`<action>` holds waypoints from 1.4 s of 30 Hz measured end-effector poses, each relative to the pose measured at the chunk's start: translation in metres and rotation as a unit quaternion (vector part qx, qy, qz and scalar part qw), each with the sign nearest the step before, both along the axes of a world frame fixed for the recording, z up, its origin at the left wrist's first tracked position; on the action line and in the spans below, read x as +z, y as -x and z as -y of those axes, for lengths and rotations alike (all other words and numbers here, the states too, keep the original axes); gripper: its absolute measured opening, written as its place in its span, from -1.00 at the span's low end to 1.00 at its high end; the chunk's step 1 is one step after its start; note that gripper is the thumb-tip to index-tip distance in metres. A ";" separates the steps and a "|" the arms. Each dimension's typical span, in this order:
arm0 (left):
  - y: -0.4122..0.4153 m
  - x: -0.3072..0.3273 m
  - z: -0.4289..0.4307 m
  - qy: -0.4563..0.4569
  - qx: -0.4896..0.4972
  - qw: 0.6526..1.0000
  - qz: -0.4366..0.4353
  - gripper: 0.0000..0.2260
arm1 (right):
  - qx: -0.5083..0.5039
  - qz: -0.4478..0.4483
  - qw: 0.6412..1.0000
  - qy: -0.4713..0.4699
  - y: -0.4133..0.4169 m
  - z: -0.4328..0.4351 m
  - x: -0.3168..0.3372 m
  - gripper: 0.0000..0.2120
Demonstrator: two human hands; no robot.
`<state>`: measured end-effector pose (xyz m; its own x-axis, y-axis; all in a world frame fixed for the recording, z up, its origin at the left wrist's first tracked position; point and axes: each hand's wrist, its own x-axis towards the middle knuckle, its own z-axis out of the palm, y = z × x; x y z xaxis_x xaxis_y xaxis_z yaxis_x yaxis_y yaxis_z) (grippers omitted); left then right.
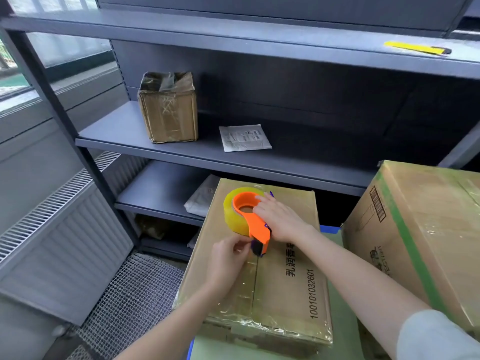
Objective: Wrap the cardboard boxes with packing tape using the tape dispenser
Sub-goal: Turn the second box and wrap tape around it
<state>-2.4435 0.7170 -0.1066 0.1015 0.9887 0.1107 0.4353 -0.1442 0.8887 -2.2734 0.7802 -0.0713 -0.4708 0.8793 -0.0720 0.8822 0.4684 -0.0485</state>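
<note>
**Entry: cardboard box, centre seam part-taped, dispenser on top**

Item in hand: cardboard box (272, 287), lower centre of the frame, on a pale green tabletop (342, 333).

On its lid: orange tape dispenser (250, 219) with a clear yellowish roll, mouth down on the centre seam.

Hands:
- The right hand (280, 222) is clamped over the dispenser's frame.
- The left hand (228, 258) pinches at the dispenser's mouth. Whether it has the loose tape end cannot be told.

Progress, as judged: glossy tape covers the near end and the near stretch of seam. The far stretch, beyond the dispenser, looks bare, so this box seems about half done.

Other stock:
- Larger box (415, 242), right edge of the frame, already glossy with wrap and crossed by a green band.
- Small wrapped box (168, 110), on the middle shelf at upper left.

Also present:
- White packet (244, 137), beside the small box.
- Yellow knife (418, 48), top shelf at upper right.

Obstruction: the larger box stands close on the right and may crowd the side passes.
</note>
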 end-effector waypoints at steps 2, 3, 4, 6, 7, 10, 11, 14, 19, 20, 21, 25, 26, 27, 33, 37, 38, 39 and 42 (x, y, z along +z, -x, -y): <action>0.000 0.004 -0.001 -0.008 0.009 1.000 0.007 -0.84 | -0.001 -0.020 1.000 -0.006 0.001 0.000 0.002 -0.74; 0.001 0.009 -0.002 -0.015 0.011 1.000 0.014 -0.85 | -0.006 -0.042 0.999 -0.009 0.002 0.002 0.004 -0.76; 0.003 0.015 -0.004 -0.022 0.011 0.999 0.024 -0.87 | -0.012 -0.071 0.997 -0.011 0.004 0.005 0.007 -0.78; 0.011 0.037 -0.011 -0.027 0.003 0.999 0.040 -0.85 | -0.053 -0.137 0.989 0.022 0.007 0.013 0.022 -0.73; 0.016 0.050 -0.017 -0.022 -0.006 0.999 0.038 -0.82 | -0.084 -0.173 0.980 0.055 0.008 0.018 0.032 -0.67; 0.030 0.099 -0.031 0.037 -0.053 0.998 0.007 -0.85 | -0.128 -0.302 0.935 0.139 0.004 0.031 0.065 -0.65; 0.032 0.115 -0.031 0.066 -0.069 0.995 -0.007 -0.86 | -0.125 -0.338 0.920 0.155 0.001 0.035 0.074 -0.67; 0.033 0.144 -0.025 0.175 -0.112 0.978 0.018 -0.85 | -0.105 -0.403 0.886 0.205 -0.004 0.048 0.092 -0.71; 0.032 0.129 -0.014 0.293 -0.131 0.946 0.039 -0.80 | -0.122 -0.288 0.924 0.221 -0.007 0.075 0.095 -0.47; 0.032 0.122 -0.011 0.300 -0.128 0.945 0.024 -0.82 | -0.125 -0.255 0.931 0.228 -0.006 0.080 0.091 -0.46; 0.032 0.116 -0.008 0.303 -0.123 0.945 0.013 -0.83 | -0.128 -0.227 0.939 0.224 -0.006 0.084 0.087 -0.44; 0.034 0.111 -0.006 0.299 -0.095 0.949 0.012 -0.87 | -0.116 -0.212 0.954 0.176 -0.005 0.092 0.082 -0.41; 0.034 0.113 -0.006 0.298 -0.097 0.950 0.008 -0.86 | -0.103 -0.179 0.968 0.146 -0.003 0.095 0.082 -0.41; 0.035 0.114 -0.006 0.298 -0.100 0.949 0.004 -0.85 | -0.088 -0.121 0.983 0.101 -0.001 0.098 0.082 -0.36; 0.048 0.109 -0.001 0.286 -0.071 0.956 0.012 -0.87 | -0.064 0.008 0.996 -0.054 0.015 0.106 0.059 -0.11; 0.055 0.102 0.008 0.294 -0.068 0.953 0.030 -0.77 | 0.002 0.021 0.997 -0.071 0.017 0.107 0.065 -0.15; 0.058 0.101 0.011 0.297 -0.067 0.952 0.031 -0.77 | 0.007 0.031 0.998 -0.062 0.020 0.110 0.067 -0.16; 0.062 0.100 0.014 0.301 -0.069 0.951 0.031 -0.77 | 0.008 0.035 0.998 -0.053 0.024 0.115 0.070 -0.17; 0.078 0.092 0.027 0.318 -0.086 0.944 0.030 -0.77 | 0.011 0.046 0.998 -0.035 0.038 0.132 0.077 -0.18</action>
<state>-2.5213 0.6904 -0.0147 0.2783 0.8262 -0.4898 0.4005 0.3637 0.8410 -2.3117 0.6482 0.0054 -0.4838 0.8735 -0.0542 0.8710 0.4866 0.0669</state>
